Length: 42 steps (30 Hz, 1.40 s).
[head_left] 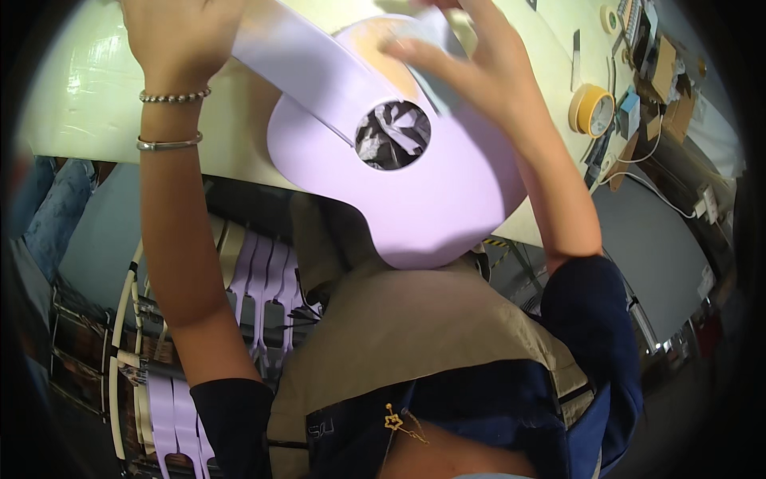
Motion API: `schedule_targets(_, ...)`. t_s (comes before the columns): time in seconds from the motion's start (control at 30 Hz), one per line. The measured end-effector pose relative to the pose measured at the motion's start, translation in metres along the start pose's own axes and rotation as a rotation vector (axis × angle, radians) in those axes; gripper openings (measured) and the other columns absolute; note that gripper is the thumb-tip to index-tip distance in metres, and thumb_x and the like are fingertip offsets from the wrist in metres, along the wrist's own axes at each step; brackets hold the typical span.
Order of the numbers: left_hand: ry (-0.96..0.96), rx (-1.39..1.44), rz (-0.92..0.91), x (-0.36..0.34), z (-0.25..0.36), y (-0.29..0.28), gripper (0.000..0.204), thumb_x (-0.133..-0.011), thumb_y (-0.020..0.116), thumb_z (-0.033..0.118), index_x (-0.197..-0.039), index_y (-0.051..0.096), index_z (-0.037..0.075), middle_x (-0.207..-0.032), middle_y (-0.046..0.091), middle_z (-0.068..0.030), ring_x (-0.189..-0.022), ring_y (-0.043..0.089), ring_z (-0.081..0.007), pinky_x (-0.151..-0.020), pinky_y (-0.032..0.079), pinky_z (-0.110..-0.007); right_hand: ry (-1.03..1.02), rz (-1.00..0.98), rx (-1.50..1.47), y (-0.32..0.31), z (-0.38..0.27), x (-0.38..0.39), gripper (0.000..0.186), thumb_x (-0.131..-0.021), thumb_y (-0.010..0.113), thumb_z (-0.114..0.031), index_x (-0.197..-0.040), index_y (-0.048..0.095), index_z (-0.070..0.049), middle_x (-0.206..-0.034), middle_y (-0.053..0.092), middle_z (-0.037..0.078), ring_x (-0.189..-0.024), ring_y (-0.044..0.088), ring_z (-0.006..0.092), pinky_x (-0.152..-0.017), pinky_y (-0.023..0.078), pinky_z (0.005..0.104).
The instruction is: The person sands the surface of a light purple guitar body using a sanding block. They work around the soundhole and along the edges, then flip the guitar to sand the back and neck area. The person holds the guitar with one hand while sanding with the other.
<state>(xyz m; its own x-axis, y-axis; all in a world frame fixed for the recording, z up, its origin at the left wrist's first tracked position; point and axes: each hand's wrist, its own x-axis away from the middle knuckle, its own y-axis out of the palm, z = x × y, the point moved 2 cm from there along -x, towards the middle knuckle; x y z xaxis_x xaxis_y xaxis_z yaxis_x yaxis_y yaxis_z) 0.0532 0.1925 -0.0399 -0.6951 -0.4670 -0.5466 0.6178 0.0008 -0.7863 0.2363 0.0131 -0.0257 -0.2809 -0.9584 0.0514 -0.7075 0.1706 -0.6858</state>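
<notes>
A lilac guitar (431, 199) with a round soundhole lies over the table's near edge against my body; crumpled pale scraps show inside the hole. My left hand (179, 36), fingers partly cut off by the top edge, is closed on the guitar's neck (291, 64). My right hand (487, 68) is over the upper body, blurred, thumb spread from its fingers, next to a tan patch (371, 56) and a pale blue-grey area (435, 92) that I cannot make out.
The cream table (80, 96) holds a yellow tape roll (590, 110), a blade-like tool (576, 60), cardboard pieces (662, 68) and cables at the right. Below left, racks hold several lilac guitar parts (171, 423). A grey surface (654, 255) is at the right.
</notes>
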Motion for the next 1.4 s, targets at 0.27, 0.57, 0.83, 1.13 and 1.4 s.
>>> schedule_targets(0.27, -0.035, 0.012, 0.007, 0.001, 0.005, 0.005, 0.018, -0.082, 0.061, 0.011, -0.096, 0.068, 0.004, -0.102, 0.063, -0.0144, -0.111, 0.051, -0.0378, -0.109, 0.034, -0.049, -0.032, 0.009, 0.119, 0.002, 0.001, 0.022, 0.063, -0.076, 0.075, -0.051, -0.118, 0.062, -0.005, -0.108, 0.067, 0.014, -0.103, 0.061, 0.0333, -0.086, 0.046, 0.043)
schedule_targets(0.57, -0.016, -0.101, -0.132, 0.001, -0.013, 0.006, 0.023, -0.091, 0.06, 0.027, -0.109, 0.073, 0.02, -0.117, 0.067, -0.0021, -0.121, 0.049, -0.0289, -0.112, 0.029, -0.042, 0.045, -0.041, 0.15, 0.008, -0.017, -0.01, 0.058, -0.073, 0.074, -0.057, -0.102, 0.071, -0.007, -0.087, 0.07, 0.014, -0.083, 0.066, 0.0301, -0.079, 0.05, 0.0418)
schedule_targets(0.83, -0.13, -0.16, -0.125, 0.008, -0.008, 0.015, 0.024, -0.091, 0.059, 0.032, -0.108, 0.074, 0.023, -0.113, 0.067, -0.0004, -0.125, 0.044, -0.0313, -0.113, 0.027, -0.044, -0.107, 0.329, 0.525, -0.011, 0.036, -0.102, 0.049, -0.097, 0.049, -0.045, -0.116, 0.066, -0.003, -0.134, 0.053, 0.024, -0.117, 0.053, 0.0347, -0.1, 0.038, 0.0493)
schedule_targets(1.13, -0.25, -0.122, -0.156, 0.006, -0.011, 0.007, 0.046, -0.087, 0.062, 0.037, -0.126, 0.061, 0.013, -0.138, 0.048, -0.0138, -0.139, 0.026, -0.0381, -0.113, 0.008, -0.068, 0.341, -0.207, 0.779, -0.016, -0.006, 0.052, 0.071, -0.096, 0.042, -0.058, -0.15, 0.037, -0.011, -0.159, 0.029, 0.006, -0.149, 0.022, 0.0253, -0.119, -0.001, 0.0563)
schedule_targets(1.4, -1.427, 1.601, 0.303, 0.017, 0.023, 0.028, 0.043, -0.103, 0.046, 0.039, -0.127, 0.042, 0.003, -0.117, 0.057, -0.0156, -0.108, 0.057, -0.0346, -0.099, 0.045, -0.053, 0.253, 0.128, 0.62, 0.019, -0.023, 0.165, 0.074, -0.089, 0.057, -0.054, -0.153, 0.031, -0.029, -0.162, 0.023, 0.006, -0.149, 0.016, 0.0318, -0.117, 0.01, 0.063)
